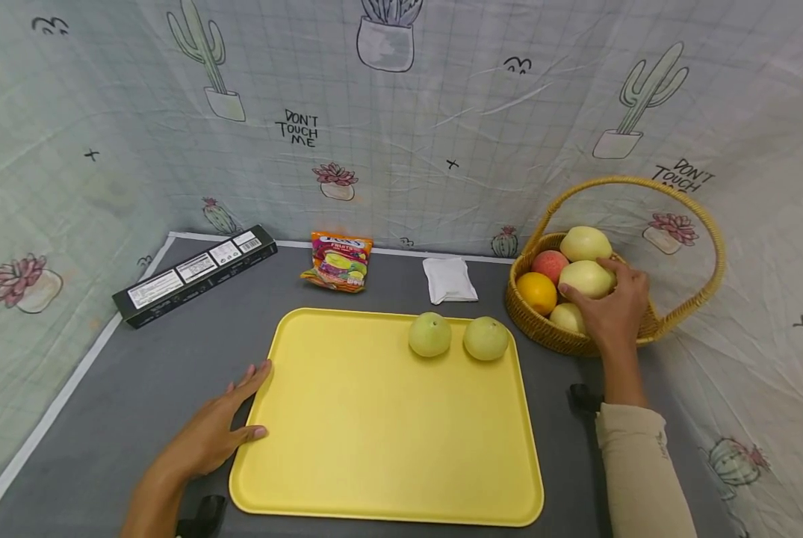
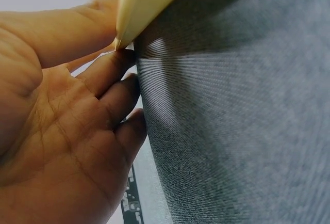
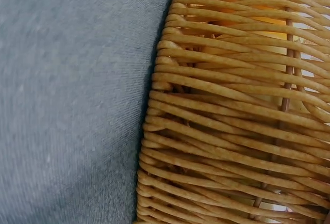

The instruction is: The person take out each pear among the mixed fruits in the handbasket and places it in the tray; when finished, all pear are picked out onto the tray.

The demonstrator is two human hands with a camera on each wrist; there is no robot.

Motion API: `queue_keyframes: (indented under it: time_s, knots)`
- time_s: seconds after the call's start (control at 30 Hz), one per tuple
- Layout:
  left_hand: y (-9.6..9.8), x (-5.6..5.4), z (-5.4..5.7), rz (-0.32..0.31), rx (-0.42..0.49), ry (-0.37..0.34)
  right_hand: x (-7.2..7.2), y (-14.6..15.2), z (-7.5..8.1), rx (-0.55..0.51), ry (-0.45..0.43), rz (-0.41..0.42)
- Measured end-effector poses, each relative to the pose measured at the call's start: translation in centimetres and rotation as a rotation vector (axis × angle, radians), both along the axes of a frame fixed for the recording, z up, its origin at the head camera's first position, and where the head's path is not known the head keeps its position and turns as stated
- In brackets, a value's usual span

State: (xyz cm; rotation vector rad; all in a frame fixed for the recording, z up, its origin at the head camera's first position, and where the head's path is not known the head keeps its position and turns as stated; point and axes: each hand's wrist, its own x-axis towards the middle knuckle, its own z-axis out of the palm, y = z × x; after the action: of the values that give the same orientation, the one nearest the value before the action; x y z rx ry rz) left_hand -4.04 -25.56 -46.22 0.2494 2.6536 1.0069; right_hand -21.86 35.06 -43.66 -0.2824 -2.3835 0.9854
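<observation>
Covering the near middle of the grey table (image 1: 125,381), the yellow rectangular tray (image 1: 388,433) is laid with its long axis running left to right. Just beside its far right corner, the tan woven wicker basket with a hooped handle (image 1: 549,334) is set. At the tray's left edge, the left hand (image 1: 213,430) is placed with its fingers mostly extended and its thumb spread apart from them; the edge is touched and nothing is lifted. At the basket, the right hand (image 1: 618,302) is clamped, thumb against fingers, on the pale green rounded fruit (image 1: 586,279), which is located among the basket's contents. From this fruit, the tray is situated to the left and nearer; no clear long axis can be read. By the left hand, the basket is faced only across the tray's full width. Two pale green round fruits (image 1: 430,335) are seated on the tray's far right part, slightly apart.
</observation>
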Motion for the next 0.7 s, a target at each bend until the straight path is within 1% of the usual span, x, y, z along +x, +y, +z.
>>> queue_keyframes:
  time_s: [0.1, 0.3, 0.4, 0.53, 0.7]
  knots:
    - [0.0, 0.0, 0.0, 0.001, 0.007, 0.000, 0.1, -0.2, 0.0, 0.016, 0.025, 0.014]
    - [0.0, 0.0, 0.1, -0.008, -0.001, 0.008, 0.4, -0.8, 0.3, 0.058, 0.098, 0.080]
    - [0.0, 0.0, 0.2, -0.013, -0.003, 0.011, 0.6, -1.3, 0.6, 0.063, 0.133, 0.084]
    - [0.0, 0.1, 0.2, -0.008, 0.001, 0.009, 1.0, -2.3, 1.4, 0.057, 0.193, 0.112]
    - [0.0, 0.1, 0.0, 0.002, -0.005, 0.000, 1.5, -4.1, 2.7, 0.039, 0.286, 0.188]
